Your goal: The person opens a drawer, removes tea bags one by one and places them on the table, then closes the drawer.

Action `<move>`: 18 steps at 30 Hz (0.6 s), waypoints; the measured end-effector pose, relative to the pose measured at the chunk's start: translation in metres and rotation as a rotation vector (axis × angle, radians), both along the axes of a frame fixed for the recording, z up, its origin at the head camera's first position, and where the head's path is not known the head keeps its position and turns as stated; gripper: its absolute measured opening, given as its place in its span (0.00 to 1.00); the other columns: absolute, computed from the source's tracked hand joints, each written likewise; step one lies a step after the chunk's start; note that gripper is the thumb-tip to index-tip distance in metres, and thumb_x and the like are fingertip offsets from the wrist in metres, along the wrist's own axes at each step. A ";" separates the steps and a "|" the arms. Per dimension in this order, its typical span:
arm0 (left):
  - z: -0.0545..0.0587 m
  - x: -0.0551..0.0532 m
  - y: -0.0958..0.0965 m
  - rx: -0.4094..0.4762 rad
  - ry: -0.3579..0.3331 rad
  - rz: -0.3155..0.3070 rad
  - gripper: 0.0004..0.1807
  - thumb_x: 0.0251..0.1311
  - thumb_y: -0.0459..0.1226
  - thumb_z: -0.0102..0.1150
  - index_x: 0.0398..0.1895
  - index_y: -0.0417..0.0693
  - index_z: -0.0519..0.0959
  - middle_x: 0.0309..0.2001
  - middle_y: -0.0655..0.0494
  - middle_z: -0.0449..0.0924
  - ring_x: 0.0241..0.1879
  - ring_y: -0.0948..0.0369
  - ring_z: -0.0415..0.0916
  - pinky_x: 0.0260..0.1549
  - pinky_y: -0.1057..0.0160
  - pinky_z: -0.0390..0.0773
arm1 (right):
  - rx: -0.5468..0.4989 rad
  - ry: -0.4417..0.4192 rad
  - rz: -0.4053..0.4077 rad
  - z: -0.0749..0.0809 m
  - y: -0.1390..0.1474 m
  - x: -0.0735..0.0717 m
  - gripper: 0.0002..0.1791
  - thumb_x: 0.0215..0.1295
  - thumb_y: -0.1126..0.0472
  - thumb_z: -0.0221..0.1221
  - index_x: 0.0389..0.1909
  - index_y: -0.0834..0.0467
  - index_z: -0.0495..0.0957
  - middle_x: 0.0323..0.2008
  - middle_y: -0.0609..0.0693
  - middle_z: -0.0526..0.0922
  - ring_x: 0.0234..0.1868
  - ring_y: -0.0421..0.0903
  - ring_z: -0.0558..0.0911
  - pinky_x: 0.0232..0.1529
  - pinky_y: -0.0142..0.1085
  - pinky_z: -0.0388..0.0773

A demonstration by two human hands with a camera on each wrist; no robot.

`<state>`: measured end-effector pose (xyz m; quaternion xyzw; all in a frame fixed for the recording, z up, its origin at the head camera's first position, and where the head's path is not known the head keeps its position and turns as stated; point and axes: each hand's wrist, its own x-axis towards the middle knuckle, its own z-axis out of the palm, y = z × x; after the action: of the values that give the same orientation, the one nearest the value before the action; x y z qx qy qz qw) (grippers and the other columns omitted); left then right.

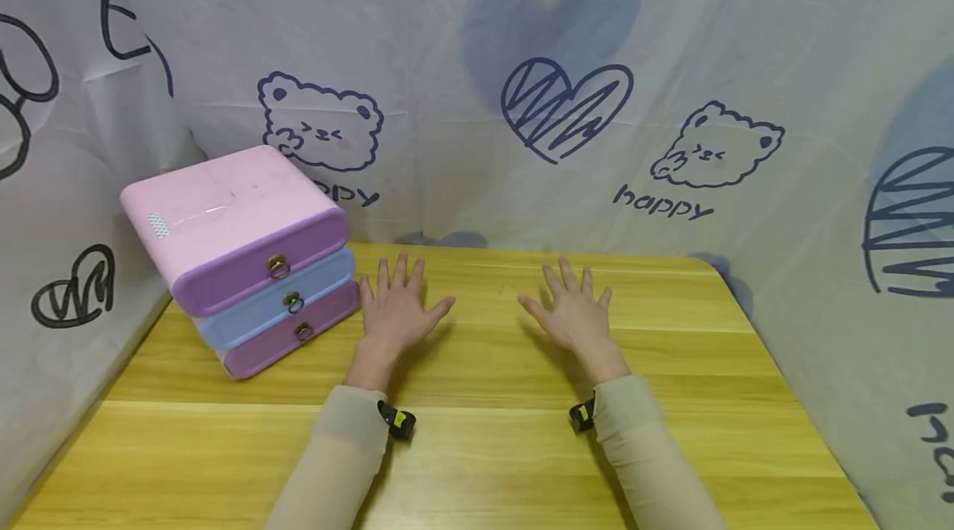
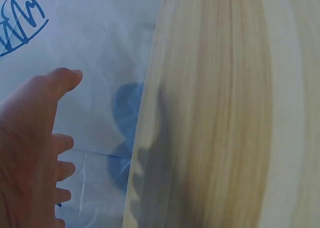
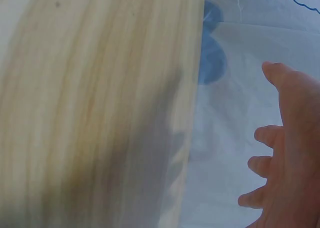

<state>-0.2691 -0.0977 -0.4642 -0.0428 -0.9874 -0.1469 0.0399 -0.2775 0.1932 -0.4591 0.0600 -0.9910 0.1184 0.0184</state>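
Drawer box, 3 drawers, on table's left. Probably light, stiff, slippery-smooth; best hold: ring handles, or both sides, low. Left hand, right hand over table, spread, holding nothing.

drawer box: pink top; drawer fronts: purple, blue, purple | table: yellow wood-grain | cloth: whitish, blue hearts, bears

The right hand spreads wide at four o'clock before a pale sheet bearing a blue patch at one o'clock, while a wood-grained table fills nine o'clock, a soft shadow darkening it towards seven.
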 end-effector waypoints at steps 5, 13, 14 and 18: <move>0.002 0.000 -0.001 0.031 0.046 0.005 0.52 0.67 0.71 0.44 0.85 0.52 0.51 0.84 0.44 0.42 0.82 0.37 0.35 0.74 0.29 0.31 | -0.027 0.031 0.003 0.003 -0.002 0.000 0.50 0.71 0.22 0.40 0.84 0.48 0.50 0.84 0.53 0.43 0.81 0.70 0.43 0.71 0.78 0.40; 0.013 0.004 0.000 0.075 0.208 0.005 0.47 0.67 0.69 0.45 0.82 0.53 0.59 0.83 0.47 0.50 0.80 0.40 0.48 0.75 0.29 0.44 | -0.069 0.080 0.013 0.012 -0.008 0.002 0.50 0.71 0.21 0.37 0.84 0.48 0.52 0.84 0.53 0.45 0.81 0.66 0.48 0.73 0.74 0.43; 0.015 0.005 0.001 0.089 0.239 0.002 0.46 0.68 0.68 0.46 0.81 0.52 0.60 0.82 0.47 0.52 0.79 0.40 0.51 0.74 0.30 0.46 | -0.071 0.097 0.020 0.014 -0.009 0.003 0.49 0.72 0.22 0.38 0.84 0.48 0.52 0.84 0.53 0.46 0.81 0.66 0.50 0.73 0.74 0.45; 0.023 0.009 0.002 0.166 0.380 -0.015 0.41 0.67 0.64 0.49 0.77 0.52 0.67 0.78 0.47 0.61 0.76 0.43 0.58 0.74 0.33 0.52 | -0.101 0.158 0.045 0.020 -0.014 0.004 0.47 0.74 0.25 0.41 0.83 0.50 0.55 0.83 0.55 0.51 0.79 0.65 0.57 0.73 0.70 0.55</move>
<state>-0.2599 -0.0959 -0.4413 -0.0737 -0.9463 -0.2172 0.2278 -0.2739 0.1795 -0.4389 0.0905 -0.9776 0.1637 0.0969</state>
